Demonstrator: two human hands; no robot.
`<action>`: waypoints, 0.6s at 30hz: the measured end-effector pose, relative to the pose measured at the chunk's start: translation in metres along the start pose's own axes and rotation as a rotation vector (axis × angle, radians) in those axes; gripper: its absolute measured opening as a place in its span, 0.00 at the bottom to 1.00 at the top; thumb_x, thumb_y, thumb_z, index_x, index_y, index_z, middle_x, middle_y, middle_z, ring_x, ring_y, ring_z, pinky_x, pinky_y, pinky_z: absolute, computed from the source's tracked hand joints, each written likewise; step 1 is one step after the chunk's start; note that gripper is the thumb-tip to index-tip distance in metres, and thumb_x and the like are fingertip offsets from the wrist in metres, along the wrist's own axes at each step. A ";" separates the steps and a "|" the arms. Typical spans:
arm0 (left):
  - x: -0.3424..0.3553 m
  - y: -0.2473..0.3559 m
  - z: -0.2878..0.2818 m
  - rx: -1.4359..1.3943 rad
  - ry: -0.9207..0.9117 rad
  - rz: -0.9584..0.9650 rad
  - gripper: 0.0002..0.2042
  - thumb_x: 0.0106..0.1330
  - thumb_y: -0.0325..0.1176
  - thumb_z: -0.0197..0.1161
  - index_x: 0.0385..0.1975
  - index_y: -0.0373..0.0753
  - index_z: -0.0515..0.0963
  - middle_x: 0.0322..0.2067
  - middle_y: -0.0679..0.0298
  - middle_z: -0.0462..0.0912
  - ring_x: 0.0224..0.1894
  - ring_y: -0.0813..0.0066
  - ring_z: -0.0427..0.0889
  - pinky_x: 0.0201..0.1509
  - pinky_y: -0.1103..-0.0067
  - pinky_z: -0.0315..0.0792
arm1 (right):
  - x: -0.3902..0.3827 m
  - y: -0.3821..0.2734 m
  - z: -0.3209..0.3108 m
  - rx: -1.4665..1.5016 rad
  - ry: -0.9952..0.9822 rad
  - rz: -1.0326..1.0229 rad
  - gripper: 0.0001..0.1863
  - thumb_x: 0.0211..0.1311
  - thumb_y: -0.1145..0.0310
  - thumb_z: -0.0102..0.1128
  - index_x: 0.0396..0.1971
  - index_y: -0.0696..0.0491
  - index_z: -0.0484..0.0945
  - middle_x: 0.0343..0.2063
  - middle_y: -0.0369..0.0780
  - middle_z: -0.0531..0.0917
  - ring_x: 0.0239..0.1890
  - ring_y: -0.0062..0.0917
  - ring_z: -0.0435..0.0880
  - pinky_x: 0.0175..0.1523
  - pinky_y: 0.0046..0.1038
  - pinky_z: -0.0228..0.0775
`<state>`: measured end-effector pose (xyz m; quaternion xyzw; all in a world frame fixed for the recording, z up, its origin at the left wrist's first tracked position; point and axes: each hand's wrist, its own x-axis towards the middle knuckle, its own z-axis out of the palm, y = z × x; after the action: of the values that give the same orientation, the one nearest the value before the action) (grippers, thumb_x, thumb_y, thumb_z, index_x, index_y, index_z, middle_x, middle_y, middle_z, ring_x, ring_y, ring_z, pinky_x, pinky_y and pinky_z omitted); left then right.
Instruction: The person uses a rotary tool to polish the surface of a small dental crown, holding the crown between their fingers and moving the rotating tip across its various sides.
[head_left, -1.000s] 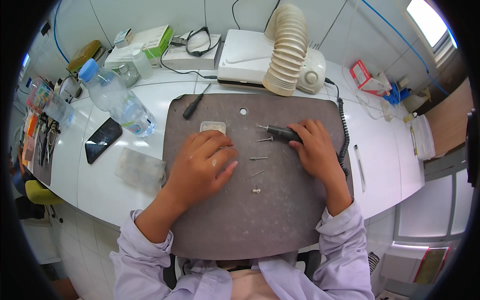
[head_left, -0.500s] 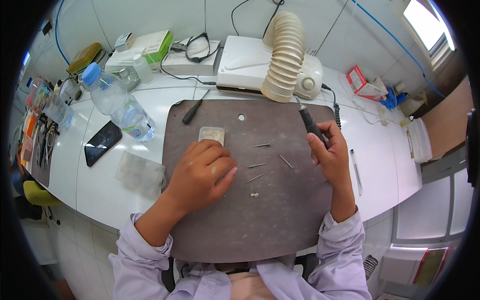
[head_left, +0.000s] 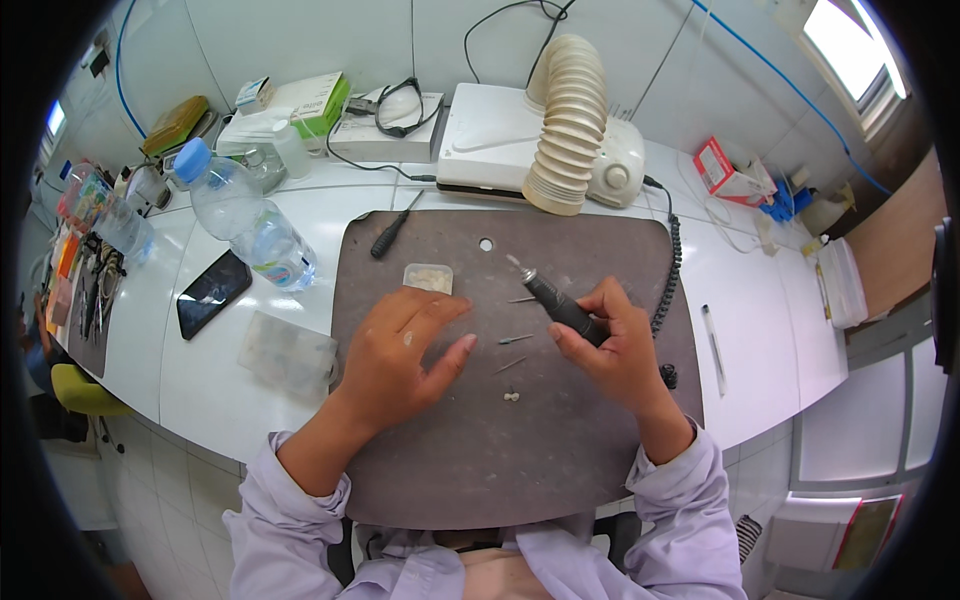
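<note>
My right hand [head_left: 612, 350] grips a black rotary handpiece [head_left: 563, 311], its metal tip pointing up and left over the brown mat [head_left: 480, 470]. My left hand [head_left: 395, 350] hovers palm down with fingers stretched and thumb apart, and nothing shows in it. Just beyond its fingers sits a small clear box [head_left: 428, 277] of pale pieces. Between my hands lie several thin metal burs, among them a bur with a grey head [head_left: 516, 339] and a slim bur [head_left: 510, 365]. Nearer me are small white tooth-like pieces [head_left: 511, 397].
A black-handled screwdriver [head_left: 388, 238] lies at the mat's far left. Behind stands a white machine with a ribbed hose [head_left: 565, 130]. To the left are a water bottle [head_left: 255, 225], a phone [head_left: 213, 294] and a clear plastic case [head_left: 287, 353]. A pen [head_left: 714, 345] and coiled cord [head_left: 668, 280] lie right.
My right hand has brought the handpiece left and nearer me, tilting its tip further left. The fingers of my left hand have straightened near the box.
</note>
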<state>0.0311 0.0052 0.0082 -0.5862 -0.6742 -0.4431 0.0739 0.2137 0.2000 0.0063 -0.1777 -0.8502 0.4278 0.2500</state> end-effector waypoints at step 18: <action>-0.003 -0.004 -0.004 -0.223 -0.216 -0.079 0.06 0.71 0.30 0.63 0.33 0.34 0.78 0.28 0.58 0.80 0.28 0.63 0.79 0.33 0.71 0.72 | -0.002 -0.012 0.000 -0.108 -0.350 -0.206 0.19 0.63 0.57 0.71 0.45 0.54 0.81 0.35 0.44 0.86 0.37 0.41 0.86 0.41 0.35 0.77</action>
<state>0.0271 0.0007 0.0064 -0.6081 -0.6472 -0.4523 -0.0821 0.2143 0.1916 0.0153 -0.0259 -0.9161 0.3780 0.1311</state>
